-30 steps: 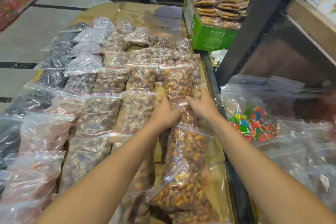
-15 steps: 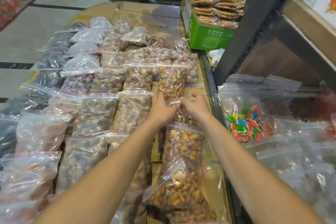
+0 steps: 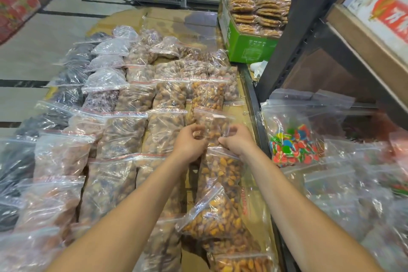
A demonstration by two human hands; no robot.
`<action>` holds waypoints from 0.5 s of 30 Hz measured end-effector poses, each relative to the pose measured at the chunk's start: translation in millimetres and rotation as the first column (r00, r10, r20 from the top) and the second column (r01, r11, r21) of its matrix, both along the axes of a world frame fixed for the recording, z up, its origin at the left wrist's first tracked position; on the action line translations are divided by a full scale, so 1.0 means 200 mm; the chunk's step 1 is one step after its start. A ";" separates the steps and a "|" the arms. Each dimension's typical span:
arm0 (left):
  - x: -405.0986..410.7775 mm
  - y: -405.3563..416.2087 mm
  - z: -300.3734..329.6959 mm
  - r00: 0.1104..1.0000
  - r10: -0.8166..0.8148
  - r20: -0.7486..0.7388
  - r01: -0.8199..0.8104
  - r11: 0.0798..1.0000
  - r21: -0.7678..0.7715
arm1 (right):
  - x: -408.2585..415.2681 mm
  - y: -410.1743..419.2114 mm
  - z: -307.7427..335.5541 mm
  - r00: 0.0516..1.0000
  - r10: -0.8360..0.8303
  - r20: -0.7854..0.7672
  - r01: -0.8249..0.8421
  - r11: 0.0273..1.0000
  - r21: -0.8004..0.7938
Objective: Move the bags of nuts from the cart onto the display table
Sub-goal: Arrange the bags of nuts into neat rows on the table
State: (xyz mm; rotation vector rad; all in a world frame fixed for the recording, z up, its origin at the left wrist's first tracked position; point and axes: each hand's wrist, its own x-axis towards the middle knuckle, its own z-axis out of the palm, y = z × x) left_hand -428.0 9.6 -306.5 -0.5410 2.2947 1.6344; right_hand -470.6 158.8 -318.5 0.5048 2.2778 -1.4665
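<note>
Rows of clear zip bags of nuts and dried fruit cover the cardboard-topped display table. In the right-hand column lie bags of orange-brown nuts. Both hands hold one of these bags by its lower part, slightly raised above the column. My left hand grips its left side and my right hand grips its right side. Another bag of the same nuts lies just below the hands. The cart's bags are blurred at the right.
A bag of coloured candies sits at the right, beside the table's dark metal edge. A green box of packed biscuits stands at the table's far right. A black shelf post rises at the right.
Both hands have drawn back toward me along the right column. The bag between them has come up off the row and sits more upright.
</note>
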 end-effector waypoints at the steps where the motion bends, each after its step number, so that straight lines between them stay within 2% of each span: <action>1: 0.01 -0.01 -0.01 1.000 -0.005 0.005 0.005 1.000 0.000 | 0.01 0.01 0.00 1.000 -0.007 -0.014 0.007 0.999 0.033; 4: 0.04 -0.01 -0.01 0.998 -0.052 0.026 0.052 0.999 -0.004 | 0.05 0.02 0.01 0.997 0.083 -0.006 -0.082 0.991 0.109; 7: 0.06 0.00 0.01 0.994 -0.106 0.023 0.107 0.991 -0.079 | 0.08 0.03 0.05 0.980 0.194 0.055 -0.200 0.965 0.171; 10: 0.07 0.02 0.02 0.986 -0.163 0.034 0.167 0.975 -0.148 | 0.10 0.03 0.04 0.986 0.164 0.016 -0.165 0.982 0.092; 15: 0.08 0.02 0.03 0.971 -0.216 0.104 0.224 0.972 -0.076 | 0.12 0.00 0.00 0.982 0.189 -0.010 -0.178 0.943 0.281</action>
